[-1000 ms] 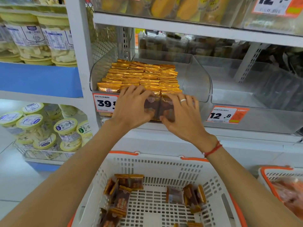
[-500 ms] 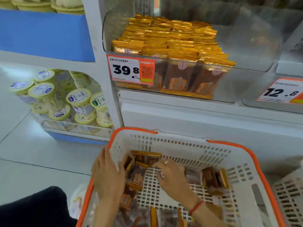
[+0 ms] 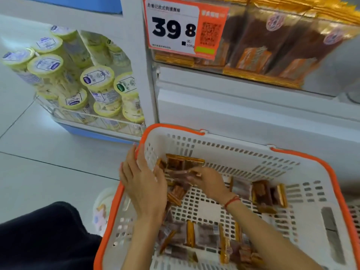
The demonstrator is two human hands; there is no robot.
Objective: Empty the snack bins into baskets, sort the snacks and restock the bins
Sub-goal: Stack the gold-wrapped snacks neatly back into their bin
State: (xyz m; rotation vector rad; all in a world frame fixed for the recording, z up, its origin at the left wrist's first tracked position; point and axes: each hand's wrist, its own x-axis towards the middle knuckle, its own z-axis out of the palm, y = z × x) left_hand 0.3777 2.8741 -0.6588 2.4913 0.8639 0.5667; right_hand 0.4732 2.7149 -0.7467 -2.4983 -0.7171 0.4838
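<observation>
Both hands in white orange-rimmed plastic basket (image 3: 303, 178). Left hand (image 3: 144, 184) spread flat; right hand (image 3: 206, 182) pinching brown gold-edged snack packets (image 3: 183, 162). Risk: slick wrappers slipping from the pinch, scattering.

Right hand (image 3: 209, 182) fingertips blurred among packets (image 3: 178, 191) (grip unclear); bin (image 3: 331, 61) cropped.

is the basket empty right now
No, the white basket with the orange rim holds many brown and gold snack packets, scattered across its floor.
</observation>
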